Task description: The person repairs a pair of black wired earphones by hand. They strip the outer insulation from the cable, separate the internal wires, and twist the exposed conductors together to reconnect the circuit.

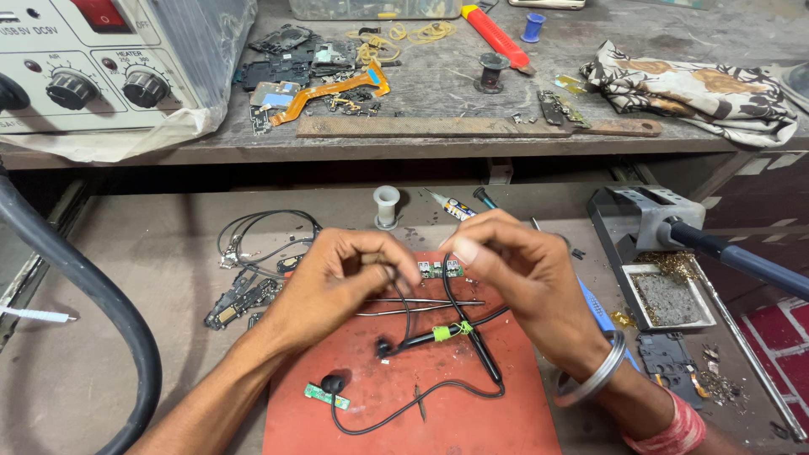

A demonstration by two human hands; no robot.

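Observation:
My left hand (337,282) and my right hand (510,270) meet over a red work mat (472,404), fingertips pinched on a thin black earphone cable (451,295). The cable loops down across the mat to a black earbud (333,384) beside a small green circuit board (327,396). A green tie (442,332) binds the cable near a second earbud (383,346). Metal tweezers (421,306) lie on the mat under my hands. Small green connector boards (440,269) sit between my fingers.
A soldering iron stand (645,221) with a sponge tray (670,297) and blue-handled iron (742,257) stands right. A rework station (93,63) and thick black hose (93,291) are left. Phone parts (244,299), a white spool (387,205), a metal file (472,126) and a cloth (699,88) lie around.

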